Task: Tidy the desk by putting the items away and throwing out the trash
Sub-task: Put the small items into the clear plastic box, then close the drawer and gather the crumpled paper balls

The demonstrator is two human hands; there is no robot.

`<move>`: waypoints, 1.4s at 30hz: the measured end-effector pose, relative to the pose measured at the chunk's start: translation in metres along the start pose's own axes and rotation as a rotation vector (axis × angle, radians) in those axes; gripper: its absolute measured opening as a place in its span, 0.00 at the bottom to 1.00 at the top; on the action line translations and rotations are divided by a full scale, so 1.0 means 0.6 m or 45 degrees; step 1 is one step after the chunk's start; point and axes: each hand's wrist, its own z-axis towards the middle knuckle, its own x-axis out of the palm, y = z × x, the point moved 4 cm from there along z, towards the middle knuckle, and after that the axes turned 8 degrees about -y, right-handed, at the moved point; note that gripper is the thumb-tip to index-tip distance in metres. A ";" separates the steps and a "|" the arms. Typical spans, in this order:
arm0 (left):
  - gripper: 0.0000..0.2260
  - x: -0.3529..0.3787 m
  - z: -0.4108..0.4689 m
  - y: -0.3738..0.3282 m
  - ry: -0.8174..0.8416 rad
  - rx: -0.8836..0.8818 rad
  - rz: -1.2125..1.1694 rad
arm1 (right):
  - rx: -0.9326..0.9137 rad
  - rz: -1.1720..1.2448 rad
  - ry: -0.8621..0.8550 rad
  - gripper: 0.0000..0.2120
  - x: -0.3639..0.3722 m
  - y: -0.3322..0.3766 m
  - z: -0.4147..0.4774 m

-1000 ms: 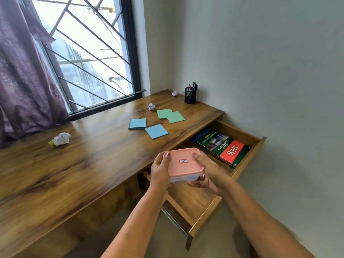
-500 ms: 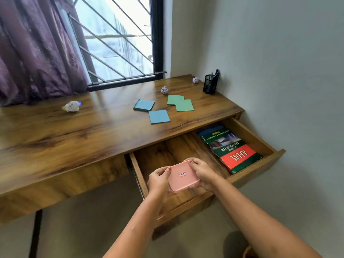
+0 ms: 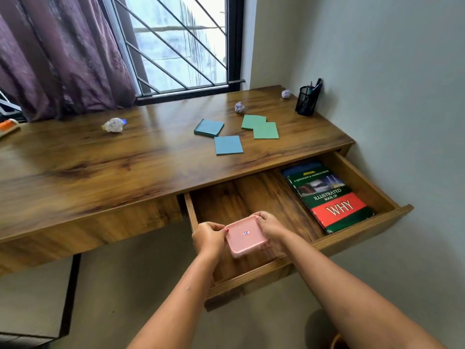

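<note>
A small pink-lidded box (image 3: pixel 245 235) is held low inside the open wooden drawer (image 3: pixel 362 236), near its front left corner. My left hand (image 3: pixel 208 238) grips the box's left side and my right hand (image 3: pixel 270 225) grips its right side. A green and red book (image 3: pixel 329 197) lies in the drawer's right part. On the desk (image 3: pixel 100 172) lie blue sticky-note pads (image 3: pixel 208 127) (image 3: pixel 228 145), green notes (image 3: pixel 260 126) and three crumpled paper balls (image 3: pixel 113 125) (image 3: pixel 239 107) (image 3: pixel 285 93).
A black mesh pen holder (image 3: pixel 307 100) stands at the desk's back right by the wall. A purple curtain (image 3: pixel 57 54) hangs at the back left beside a barred window. An orange and white object (image 3: pixel 8 125) lies at the desk's far left edge.
Both hands have carried the pink box from above the drawer's front down into the drawer. The view has shifted lower and to the left.
</note>
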 end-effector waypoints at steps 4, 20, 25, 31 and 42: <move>0.04 0.008 0.025 -0.016 -0.027 0.097 0.120 | 0.025 0.032 -0.021 0.10 0.011 0.005 0.018; 0.10 0.025 0.023 -0.004 0.029 0.233 0.262 | 0.062 0.014 -0.109 0.11 0.014 -0.009 0.044; 0.18 -0.027 -0.027 0.020 0.011 0.465 0.287 | -0.133 -0.138 -0.336 0.13 -0.048 -0.003 0.025; 0.47 -0.080 -0.101 0.103 0.226 0.570 0.504 | -0.208 -0.088 -0.959 0.13 -0.168 -0.063 -0.030; 0.51 -0.034 -0.116 0.111 0.115 0.857 1.336 | 0.037 -0.173 -0.948 0.39 -0.169 -0.119 -0.055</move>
